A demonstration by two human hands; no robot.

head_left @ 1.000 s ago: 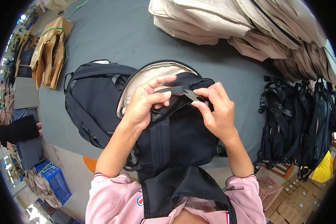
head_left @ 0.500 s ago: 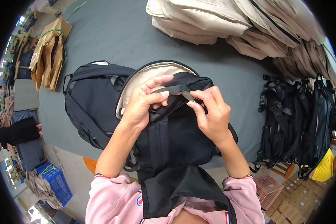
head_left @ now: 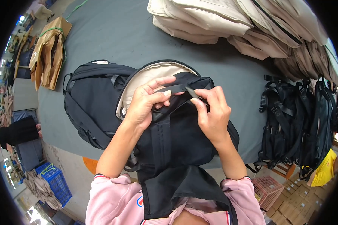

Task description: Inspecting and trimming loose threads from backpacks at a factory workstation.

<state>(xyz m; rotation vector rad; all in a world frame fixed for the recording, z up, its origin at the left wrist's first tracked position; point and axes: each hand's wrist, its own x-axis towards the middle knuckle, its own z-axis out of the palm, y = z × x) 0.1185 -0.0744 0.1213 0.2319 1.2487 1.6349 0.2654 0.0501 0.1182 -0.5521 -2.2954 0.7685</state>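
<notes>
A black backpack [head_left: 189, 138] with a cream lining [head_left: 142, 80] lies opened in front of me, its lower part reaching my black apron [head_left: 187, 187]. My left hand [head_left: 148, 99] pinches a black webbing strap [head_left: 176, 90] between thumb and fingers near the bag's top. In my right hand [head_left: 212, 110] is a small pair of dark thread snips [head_left: 192, 92], gripped between thumb and fingers. Their pointed blade end is close by the strap, and the handle is mostly hidden by the fingers. Whether blade and strap touch I cannot tell.
Another black backpack [head_left: 92, 99] lies against the left side. Cream bags [head_left: 202, 22] are piled at the far right of the grey table [head_left: 112, 41]. Black bags [head_left: 281, 120] hang at the right edge. A brown paper sack [head_left: 49, 56] stands far left; a blue crate [head_left: 56, 185] is below.
My right hand has shifted slightly, and the snips' pointed end now angles up and left, apart from where it lay along the strap. The left hand keeps its pinch.
</notes>
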